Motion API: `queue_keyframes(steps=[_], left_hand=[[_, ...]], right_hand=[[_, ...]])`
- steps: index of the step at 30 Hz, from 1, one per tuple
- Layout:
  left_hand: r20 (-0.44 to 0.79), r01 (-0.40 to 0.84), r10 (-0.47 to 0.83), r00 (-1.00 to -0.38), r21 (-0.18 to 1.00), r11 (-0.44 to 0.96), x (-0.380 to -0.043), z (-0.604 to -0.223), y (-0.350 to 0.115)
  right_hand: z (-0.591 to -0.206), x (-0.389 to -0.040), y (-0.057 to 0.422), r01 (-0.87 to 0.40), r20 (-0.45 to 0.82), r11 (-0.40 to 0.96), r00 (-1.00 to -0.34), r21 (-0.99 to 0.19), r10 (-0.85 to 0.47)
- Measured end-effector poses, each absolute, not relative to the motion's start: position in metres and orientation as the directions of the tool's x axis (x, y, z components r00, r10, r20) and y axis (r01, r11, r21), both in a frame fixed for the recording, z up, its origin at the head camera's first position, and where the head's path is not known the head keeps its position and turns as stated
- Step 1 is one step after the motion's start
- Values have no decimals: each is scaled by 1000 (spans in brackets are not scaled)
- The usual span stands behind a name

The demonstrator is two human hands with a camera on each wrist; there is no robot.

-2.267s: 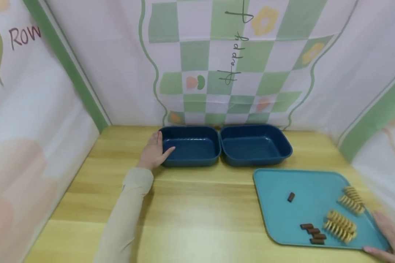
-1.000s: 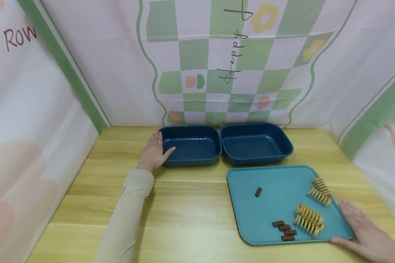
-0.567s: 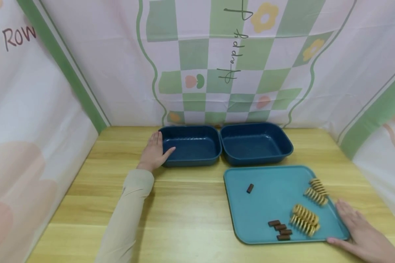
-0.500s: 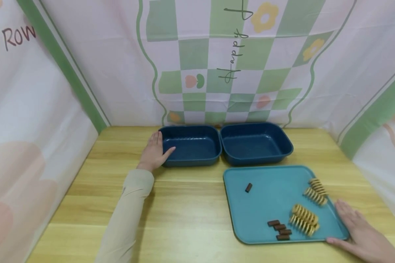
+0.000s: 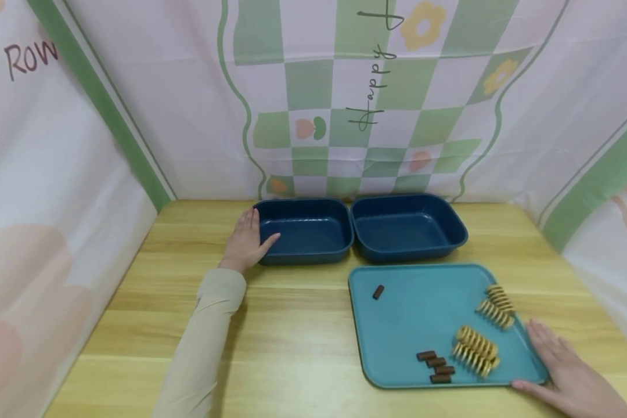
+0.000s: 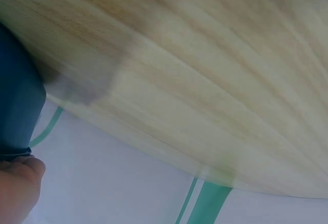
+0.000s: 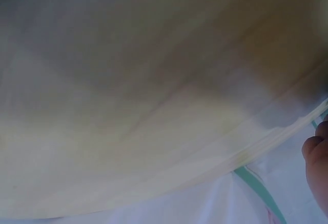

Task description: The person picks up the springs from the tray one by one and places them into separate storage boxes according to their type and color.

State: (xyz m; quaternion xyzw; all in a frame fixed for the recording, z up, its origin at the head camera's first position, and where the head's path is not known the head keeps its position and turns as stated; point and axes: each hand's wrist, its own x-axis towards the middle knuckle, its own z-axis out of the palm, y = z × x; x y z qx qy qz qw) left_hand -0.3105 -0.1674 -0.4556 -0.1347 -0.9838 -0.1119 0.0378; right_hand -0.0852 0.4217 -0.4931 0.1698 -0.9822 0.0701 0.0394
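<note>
My left hand rests against the left end of a dark blue rectangular dish, fingers straight along its rim and thumb over the near corner. In the left wrist view, fingertips show at the dish's rim. My right hand touches the near right corner of a teal tray, straight fingers along its right edge, thumb at the front edge. On the tray lie one dark brown stick, several more brown sticks in a stack, and golden ridged spiral pieces, others overlapping the right rim.
A second dark blue dish stands right beside the first, against the back cloth. The tray lies in front of it on the wooden table. Printed cloth walls bound both sides.
My right hand and the teal tray have slid left along the table, nearer the dishes. The lone brown stick has shifted left on the tray. My left hand has stayed at the left dish.
</note>
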Motion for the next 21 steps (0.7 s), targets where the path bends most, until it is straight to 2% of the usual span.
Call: queue_keyframes(steps=[7, 21], left_hand=[[98, 274, 259, -961, 205, 940, -312, -457, -168], [80, 264, 252, -964, 220, 939, -310, -455, -166]], right_hand=[[-495, -84, 416, -329, 93, 932, -944, -150, -318], [-496, -84, 410, -371, 153, 921, -923, -118, -352]])
